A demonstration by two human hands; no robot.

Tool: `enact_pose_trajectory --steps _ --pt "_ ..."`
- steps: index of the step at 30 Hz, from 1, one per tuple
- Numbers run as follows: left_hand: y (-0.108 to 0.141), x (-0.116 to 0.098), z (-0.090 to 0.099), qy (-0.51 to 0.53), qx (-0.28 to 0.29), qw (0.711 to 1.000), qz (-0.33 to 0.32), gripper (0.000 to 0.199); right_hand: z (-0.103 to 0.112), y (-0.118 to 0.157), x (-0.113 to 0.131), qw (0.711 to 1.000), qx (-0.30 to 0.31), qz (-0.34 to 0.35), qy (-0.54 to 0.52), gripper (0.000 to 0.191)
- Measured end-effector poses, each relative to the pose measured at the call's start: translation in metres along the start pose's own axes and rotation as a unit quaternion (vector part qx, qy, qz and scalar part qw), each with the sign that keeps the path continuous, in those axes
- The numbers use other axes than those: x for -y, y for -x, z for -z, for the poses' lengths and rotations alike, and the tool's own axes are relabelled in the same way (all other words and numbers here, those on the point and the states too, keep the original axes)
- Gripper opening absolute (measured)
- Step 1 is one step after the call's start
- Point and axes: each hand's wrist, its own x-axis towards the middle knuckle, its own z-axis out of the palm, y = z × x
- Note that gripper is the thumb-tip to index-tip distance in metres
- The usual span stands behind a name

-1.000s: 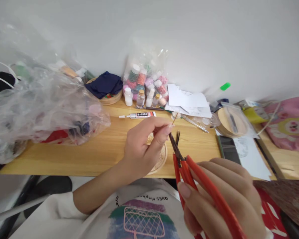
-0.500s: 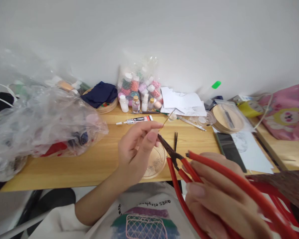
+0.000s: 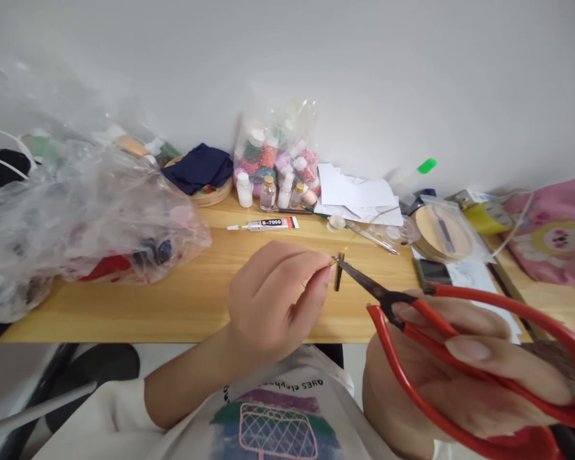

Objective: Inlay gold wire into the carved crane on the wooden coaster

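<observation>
My left hand [image 3: 278,297] is closed in a pinch above the table, on a thin gold wire [image 3: 345,248] whose end pokes out past the fingertips. A pair of scissors [image 3: 414,306] with red handles and dark blades is in my right hand [image 3: 450,370], fingers wrapped round the handles. The blades look nearly together, and their tips meet the wire right beside my left fingertips. Whether the wire lies between the blades, I cannot tell. Just behind the blade tips, black tweezers [image 3: 339,273] lie on the table.
Along the wall stand a bag of coloured jars [image 3: 278,150], small bottles [image 3: 268,193] and white papers [image 3: 359,191]. A glue tube [image 3: 273,223] lies in front. Crumpled plastic bags [image 3: 91,217] cover the left; a wooden disc [image 3: 443,233] and a phone [image 3: 434,271] are at right.
The scissors have shifted right, and their tips now reach the wire at my left fingertips. My left hand has turned palm down and moved slightly right. The round patterned piece beneath it is now hidden.
</observation>
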Motion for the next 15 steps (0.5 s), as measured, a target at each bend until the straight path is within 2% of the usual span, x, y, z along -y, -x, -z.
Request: enact_pose_trajectory --steps 1,3,4,6,8,10,12,15 --pt "0.0 -0.001 0.001 -0.018 0.004 1.0 -0.011 0.016 -0.006 0.002 0.002 0.994 -0.101 -0.031 -0.028 0.031" --pt "0.002 -0.003 0.003 -0.049 0.009 0.998 -0.036 0.015 -0.015 0.005 0.004 0.976 -0.191 -0.07 -0.077 0.03" --pt "0.003 -0.005 0.003 -0.064 0.011 0.997 -0.045 0.015 -0.018 0.005 0.005 0.972 -0.201 -0.073 -0.101 0.03" --pt "0.004 -0.007 0.004 -0.09 0.011 0.994 -0.054 0.016 -0.019 0.005 0.007 0.968 -0.179 -0.096 -0.145 0.03" --pt "0.004 -0.009 0.005 -0.106 0.013 0.993 -0.057 0.015 -0.017 0.005 0.01 0.956 -0.159 -0.154 -0.193 0.038" --pt "0.003 -0.01 0.007 -0.109 0.021 0.992 -0.067 0.014 -0.014 0.006 0.013 0.927 -0.165 -0.235 -0.24 0.053" --pt "0.001 -0.009 0.009 -0.115 0.033 0.989 -0.086 0.014 -0.013 0.009 0.014 0.89 -0.178 -0.316 -0.276 0.058" --pt "0.001 -0.008 0.011 -0.134 0.046 0.984 -0.107 0.014 -0.012 0.012 0.012 0.849 -0.169 -0.389 -0.315 0.044"
